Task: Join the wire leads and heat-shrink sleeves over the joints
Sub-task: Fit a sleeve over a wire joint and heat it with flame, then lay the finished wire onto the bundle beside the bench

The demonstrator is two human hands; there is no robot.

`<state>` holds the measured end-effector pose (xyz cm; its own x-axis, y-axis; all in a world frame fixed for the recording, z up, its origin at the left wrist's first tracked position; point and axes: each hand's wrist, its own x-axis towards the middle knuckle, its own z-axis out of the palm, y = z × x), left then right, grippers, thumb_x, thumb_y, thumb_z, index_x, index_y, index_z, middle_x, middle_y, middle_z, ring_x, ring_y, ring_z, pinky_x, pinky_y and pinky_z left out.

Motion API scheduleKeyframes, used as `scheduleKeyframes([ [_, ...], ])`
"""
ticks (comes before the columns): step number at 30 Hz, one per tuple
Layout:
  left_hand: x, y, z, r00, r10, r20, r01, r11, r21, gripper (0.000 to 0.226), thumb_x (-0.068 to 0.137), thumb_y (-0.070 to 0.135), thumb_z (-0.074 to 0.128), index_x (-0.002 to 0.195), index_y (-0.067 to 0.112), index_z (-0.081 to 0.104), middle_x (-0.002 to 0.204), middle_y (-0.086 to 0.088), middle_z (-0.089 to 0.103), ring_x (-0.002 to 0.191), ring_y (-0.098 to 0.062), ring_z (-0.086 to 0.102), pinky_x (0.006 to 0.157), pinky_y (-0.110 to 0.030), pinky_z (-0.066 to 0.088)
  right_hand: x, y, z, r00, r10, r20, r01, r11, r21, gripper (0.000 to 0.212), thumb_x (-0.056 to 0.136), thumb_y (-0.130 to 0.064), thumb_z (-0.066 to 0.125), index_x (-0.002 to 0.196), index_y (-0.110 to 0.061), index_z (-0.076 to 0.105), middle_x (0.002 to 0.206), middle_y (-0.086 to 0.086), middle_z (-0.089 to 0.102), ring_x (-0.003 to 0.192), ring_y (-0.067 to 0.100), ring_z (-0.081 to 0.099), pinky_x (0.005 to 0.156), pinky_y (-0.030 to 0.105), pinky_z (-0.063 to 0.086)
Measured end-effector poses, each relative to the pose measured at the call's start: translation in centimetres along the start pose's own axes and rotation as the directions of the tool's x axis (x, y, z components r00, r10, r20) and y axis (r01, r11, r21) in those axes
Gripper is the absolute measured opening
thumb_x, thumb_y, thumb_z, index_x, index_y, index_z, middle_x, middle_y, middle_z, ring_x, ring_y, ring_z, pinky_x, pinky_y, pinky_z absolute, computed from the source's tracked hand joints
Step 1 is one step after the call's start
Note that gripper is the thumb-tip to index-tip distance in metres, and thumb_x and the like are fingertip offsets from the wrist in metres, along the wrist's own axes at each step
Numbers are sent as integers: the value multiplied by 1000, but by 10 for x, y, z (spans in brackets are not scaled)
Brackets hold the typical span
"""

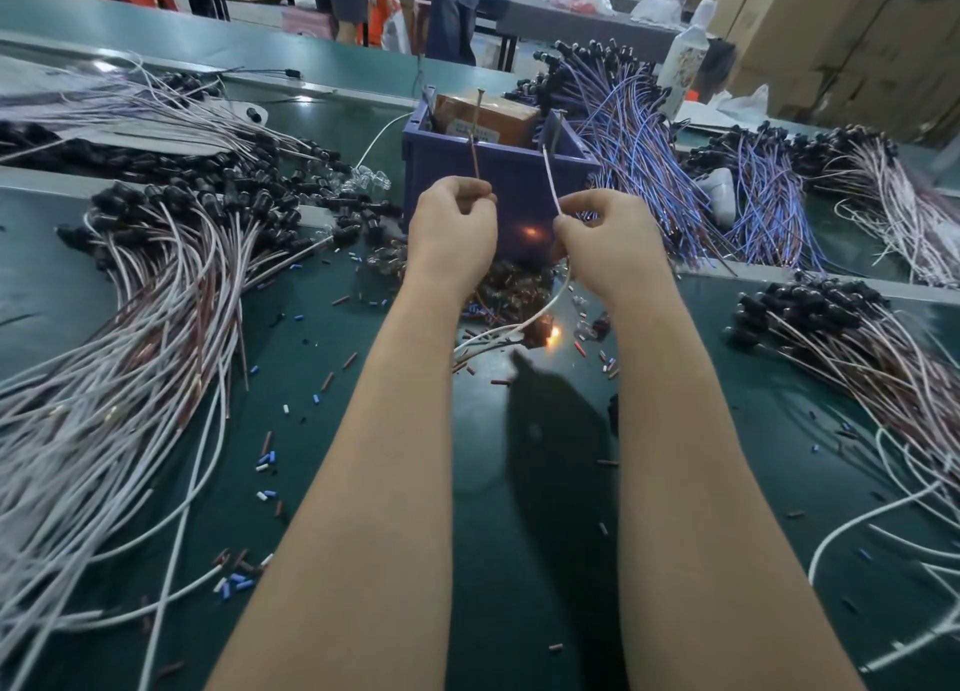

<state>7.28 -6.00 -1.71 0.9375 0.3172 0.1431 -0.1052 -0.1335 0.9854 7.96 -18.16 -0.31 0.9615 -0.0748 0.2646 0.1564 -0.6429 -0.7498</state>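
Left hand [452, 227] first: grips the brown lead [474, 157] in curled fingers and thumb, just left of frame centre. Right hand [608, 238] alongside: pinches the white lead [550, 181] the same way, just right of centre.

Both leads standing up out of the fists, long axes near vertical, free ends toward the top of the frame in front of the blue bin [514, 170]. White lead tilted a touch toward the upper left, brown one almost straight up. Ends apart, not touching, with bin wall showing between them.

Likely next: joining the two ends, so watch that sideways gap. Brown end on the left, white end on the right, each held by its own hand, neither hand nearer. No sleeve made out on either lead; too small to tell.

Tail of the white lead dropping below the right hand, curving down-left onto the green mat [311, 404]. Forearms bare, stretched side by side up from the bottom edge, wrists about level.

Further out: cut sleeve bits [265, 461] scattered on the mat, heaped white-and-brown harnesses [156, 300] at left, blue bundles [639, 134] at upper right.
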Motion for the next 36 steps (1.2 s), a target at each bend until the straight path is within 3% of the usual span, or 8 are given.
scheduleKeyframes([
  [6,2,-4,-4,994,-90,-65,89,996,-11,15,91,12,44,85,17,57,96,-6,69,95,-24,65,82,-36,50,-8,-2,-13,943,92,319,-92,996,-17,25,92,-12,48,82,-21,69,69,-3,63,47,4,50,43,14,43],
  [13,4,-10,-10,980,-148,-136,163,981,106,13,89,17,47,92,12,59,103,-10,68,100,-28,64,92,-40,51,-16,5,-8,809,277,519,51,846,-530,16,85,-26,70,98,-19,69,86,-3,60,75,14,54,67,22,40],
  [18,-4,4,-12,930,140,-341,-39,957,287,28,92,15,50,119,7,53,132,-11,45,122,-27,46,104,-32,35,-9,4,-20,932,42,361,-34,999,-28,8,88,-19,66,85,-20,59,85,-2,66,77,10,64,73,27,53],
  [21,-11,24,-9,903,389,-185,-282,858,429,27,96,21,50,119,9,57,131,-8,49,118,-17,46,103,-26,35,-9,-7,-23,986,-56,156,-28,872,489,9,90,-8,62,88,-17,61,85,2,70,77,13,69,77,29,56],
  [25,-29,46,7,893,293,343,-396,873,284,26,99,22,45,104,7,65,97,-7,70,89,-18,66,86,-33,52,-14,-18,-33,991,18,-129,82,683,725,5,92,-9,60,93,-14,62,73,1,63,63,9,62,62,23,54],
  [30,-48,86,47,875,370,313,-406,912,57,20,97,10,49,101,3,67,92,-8,71,85,-17,68,84,-34,55,-30,-23,-63,993,115,-4,-57,524,850,31,99,-38,44,96,-13,61,68,-2,64,60,10,61,56,25,52],
  [33,-58,123,71,905,370,210,-301,906,-299,13,96,8,51,91,7,62,85,-5,70,79,-11,68,78,-25,56,-51,-16,-99,990,99,105,-144,608,780,42,98,-47,41,92,-13,65,61,-3,65,55,12,62,57,25,53],
  [36,-68,150,97,920,341,193,-207,842,-498,19,95,8,53,77,14,57,73,1,61,68,-10,57,66,-24,48,-73,-2,-151,990,51,-130,14,891,454,29,96,-39,51,81,-21,66,52,-9,57,43,2,48,43,15,37],
])
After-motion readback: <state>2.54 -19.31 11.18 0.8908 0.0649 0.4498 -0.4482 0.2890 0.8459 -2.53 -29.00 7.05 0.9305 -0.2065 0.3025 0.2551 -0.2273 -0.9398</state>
